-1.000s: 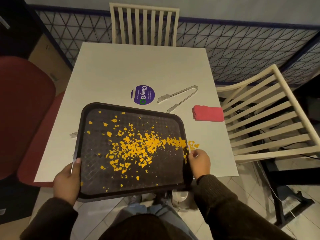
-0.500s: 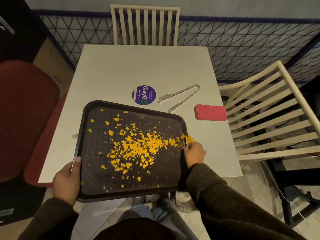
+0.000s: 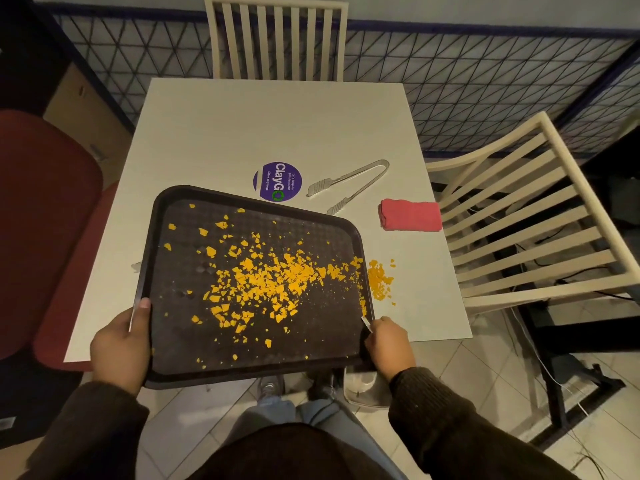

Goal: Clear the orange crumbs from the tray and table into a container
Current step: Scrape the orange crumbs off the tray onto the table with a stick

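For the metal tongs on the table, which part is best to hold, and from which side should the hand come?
Grip the tongs near the joined bend at their far right end, coming from above on the right. They lie flat and open in a V, both ridged tips pointing toward the tray. The red cloth lies close below, so approach from over it.

One head-worn camera, looking steeply down and forward, close over the tray (image 3: 157, 271) at the surface (image 3: 277, 126) edge.
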`<move>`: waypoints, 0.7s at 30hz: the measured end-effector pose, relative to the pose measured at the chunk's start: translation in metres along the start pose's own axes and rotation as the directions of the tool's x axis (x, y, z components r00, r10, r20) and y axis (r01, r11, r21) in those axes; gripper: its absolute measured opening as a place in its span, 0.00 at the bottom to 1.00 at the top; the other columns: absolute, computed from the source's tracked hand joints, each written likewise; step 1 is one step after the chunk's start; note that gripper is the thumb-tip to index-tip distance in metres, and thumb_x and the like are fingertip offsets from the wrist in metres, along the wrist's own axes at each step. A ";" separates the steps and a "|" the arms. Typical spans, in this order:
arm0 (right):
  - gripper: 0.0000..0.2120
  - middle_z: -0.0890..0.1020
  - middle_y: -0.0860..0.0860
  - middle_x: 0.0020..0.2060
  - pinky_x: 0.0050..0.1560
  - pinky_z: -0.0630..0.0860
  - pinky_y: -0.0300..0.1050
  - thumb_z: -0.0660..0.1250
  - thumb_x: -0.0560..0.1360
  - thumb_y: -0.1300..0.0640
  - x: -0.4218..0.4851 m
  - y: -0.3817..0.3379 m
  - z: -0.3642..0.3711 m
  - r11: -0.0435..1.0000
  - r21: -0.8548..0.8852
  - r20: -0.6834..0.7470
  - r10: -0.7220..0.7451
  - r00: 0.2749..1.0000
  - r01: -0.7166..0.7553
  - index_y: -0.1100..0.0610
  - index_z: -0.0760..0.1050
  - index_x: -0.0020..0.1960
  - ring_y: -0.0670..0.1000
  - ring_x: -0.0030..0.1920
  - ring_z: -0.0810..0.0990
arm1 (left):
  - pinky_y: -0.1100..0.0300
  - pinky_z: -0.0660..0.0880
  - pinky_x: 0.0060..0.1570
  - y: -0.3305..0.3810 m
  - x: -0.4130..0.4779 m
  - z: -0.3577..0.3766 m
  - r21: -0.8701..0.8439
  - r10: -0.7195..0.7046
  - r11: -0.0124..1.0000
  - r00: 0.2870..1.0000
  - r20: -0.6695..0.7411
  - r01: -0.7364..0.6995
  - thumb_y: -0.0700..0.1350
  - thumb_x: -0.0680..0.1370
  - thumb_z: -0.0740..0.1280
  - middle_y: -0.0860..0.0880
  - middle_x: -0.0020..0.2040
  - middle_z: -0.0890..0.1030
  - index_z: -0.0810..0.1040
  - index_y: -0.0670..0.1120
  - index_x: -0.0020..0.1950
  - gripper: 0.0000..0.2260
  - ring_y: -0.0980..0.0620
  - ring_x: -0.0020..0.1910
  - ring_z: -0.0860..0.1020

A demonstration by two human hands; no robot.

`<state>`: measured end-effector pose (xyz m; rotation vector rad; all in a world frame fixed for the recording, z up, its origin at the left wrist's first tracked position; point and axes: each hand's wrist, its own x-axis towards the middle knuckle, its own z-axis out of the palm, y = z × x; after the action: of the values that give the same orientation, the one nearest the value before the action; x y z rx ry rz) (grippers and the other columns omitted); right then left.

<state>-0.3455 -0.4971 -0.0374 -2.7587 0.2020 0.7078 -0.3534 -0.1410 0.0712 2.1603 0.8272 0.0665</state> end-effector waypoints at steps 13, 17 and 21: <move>0.06 0.79 0.57 0.39 0.45 0.76 0.48 0.62 0.76 0.61 0.056 -0.017 -0.038 0.909 0.396 -0.192 0.218 0.957 -0.128 0.61 0.75 0.43 0.57 0.42 0.80 | 0.52 0.69 0.46 0.013 -0.003 -0.004 -0.029 -0.004 1.000 1.000 0.006 0.005 0.51 0.83 0.56 0.42 0.37 0.76 0.77 0.39 0.46 0.18 0.41 0.43 0.75; 0.03 0.78 0.51 0.42 0.46 0.72 0.44 0.63 0.77 0.59 0.022 -0.040 -0.045 0.875 0.481 -0.184 0.149 0.972 -0.043 0.57 0.75 0.48 0.52 0.43 0.77 | 0.53 0.70 0.46 0.015 -0.004 -0.006 -0.075 -0.020 0.997 0.999 0.027 0.022 0.51 0.82 0.56 0.43 0.38 0.78 0.78 0.39 0.46 0.19 0.43 0.42 0.75; 0.04 0.80 0.47 0.44 0.48 0.73 0.38 0.65 0.75 0.58 -0.013 -0.104 -0.047 0.834 0.511 -0.135 -0.160 0.978 0.207 0.53 0.77 0.49 0.46 0.45 0.77 | 0.55 0.69 0.45 0.015 -0.004 -0.004 -0.102 -0.007 0.995 1.000 -0.015 0.006 0.48 0.82 0.57 0.41 0.40 0.79 0.79 0.38 0.45 0.17 0.43 0.43 0.75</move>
<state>-0.3145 -0.4119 0.0334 -2.2432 0.1206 0.4030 -0.3496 -0.1477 0.0854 2.0633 0.8218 0.1196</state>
